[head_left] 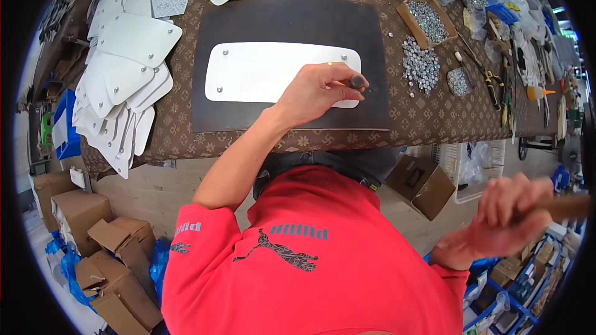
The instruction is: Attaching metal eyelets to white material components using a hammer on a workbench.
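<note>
Pinching a dark punch (358,81) upright at the white plate's (273,73) four-o'clock corner, the left hand (316,92) should hold steady on the black mat (292,25) while the right hand (506,220), clenched around a blurred wooden handle (568,206), strikes squarely, rivets (421,62) waiting at three o'clock.

Plate (261,73) on mat (288,25), rivet box (426,22) to its right.

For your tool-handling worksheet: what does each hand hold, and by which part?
Left hand pinches a short dark punch near its top, over the white plate. Right hand grips a blurred wooden handle.
</note>
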`<state>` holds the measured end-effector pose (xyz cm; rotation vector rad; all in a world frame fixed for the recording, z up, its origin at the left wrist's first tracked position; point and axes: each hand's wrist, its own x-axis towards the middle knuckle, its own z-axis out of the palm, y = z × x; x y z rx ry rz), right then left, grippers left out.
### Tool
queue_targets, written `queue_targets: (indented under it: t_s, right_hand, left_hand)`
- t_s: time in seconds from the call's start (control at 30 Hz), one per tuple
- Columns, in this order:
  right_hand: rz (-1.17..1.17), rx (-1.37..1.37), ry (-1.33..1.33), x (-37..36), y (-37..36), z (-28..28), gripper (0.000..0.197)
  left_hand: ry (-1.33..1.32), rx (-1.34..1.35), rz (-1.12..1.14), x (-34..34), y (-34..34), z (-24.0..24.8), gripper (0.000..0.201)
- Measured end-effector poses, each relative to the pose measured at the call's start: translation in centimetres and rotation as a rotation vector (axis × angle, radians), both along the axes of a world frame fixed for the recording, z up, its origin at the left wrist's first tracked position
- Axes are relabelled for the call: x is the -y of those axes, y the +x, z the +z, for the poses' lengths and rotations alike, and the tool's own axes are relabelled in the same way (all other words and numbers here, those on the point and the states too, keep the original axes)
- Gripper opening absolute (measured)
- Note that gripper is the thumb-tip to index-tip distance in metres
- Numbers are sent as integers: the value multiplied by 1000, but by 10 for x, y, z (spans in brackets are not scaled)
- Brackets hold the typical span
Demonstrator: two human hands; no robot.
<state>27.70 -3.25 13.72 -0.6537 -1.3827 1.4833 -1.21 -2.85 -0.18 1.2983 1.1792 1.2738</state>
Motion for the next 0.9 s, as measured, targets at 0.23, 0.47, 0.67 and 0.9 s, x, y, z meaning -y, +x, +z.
queue_targets:
  t_s: [0.23, 0.47, 0.67, 0.9]
  right_hand:
    - [77, 788, -350, 6, 7, -55, 32]
    - [-140, 500, -390, -14, -3, -91, 34]
    - [-175, 452, -425, -49, -20, -129, 35]
    - [-263, 404, -467, -72, -39, -150, 34]
  left_hand:
    - [62, -65, -3, 2, 7, -8, 16]
    - [-199, 13, 272, 9, -58, 20, 32]
    - [-142, -1050, 290, 48, -159, 24, 44]
    - [-347, -1032, 192, 42, -186, 31, 45]
